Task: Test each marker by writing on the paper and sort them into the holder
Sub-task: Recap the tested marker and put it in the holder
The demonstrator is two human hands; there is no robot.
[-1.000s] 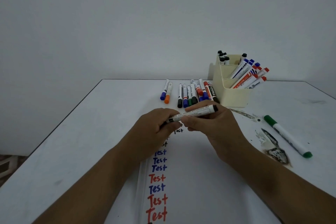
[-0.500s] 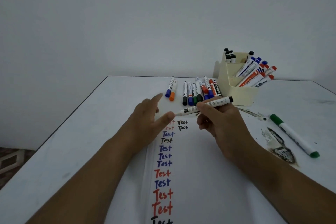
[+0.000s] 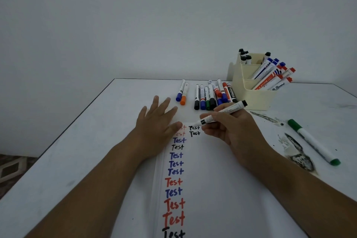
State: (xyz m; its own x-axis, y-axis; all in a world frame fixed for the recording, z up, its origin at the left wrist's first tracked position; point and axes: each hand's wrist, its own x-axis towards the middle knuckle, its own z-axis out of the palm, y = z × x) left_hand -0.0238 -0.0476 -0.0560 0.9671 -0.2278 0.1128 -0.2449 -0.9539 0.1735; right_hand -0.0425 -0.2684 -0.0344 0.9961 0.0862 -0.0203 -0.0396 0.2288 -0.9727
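Two bare forearms enter from the lower edge of the view and end in the left hand (image 3: 157, 121) and the right hand (image 3: 229, 125), both over the white paper (image 3: 212, 189). No sleeve, glove, watch, ring or bracelet shows on either arm: both are uncovered from the frame edge to the fingertips. The fingernails on the left hand look short and unpainted. The arm on the right of the paper appears broader, lying closer to the camera.
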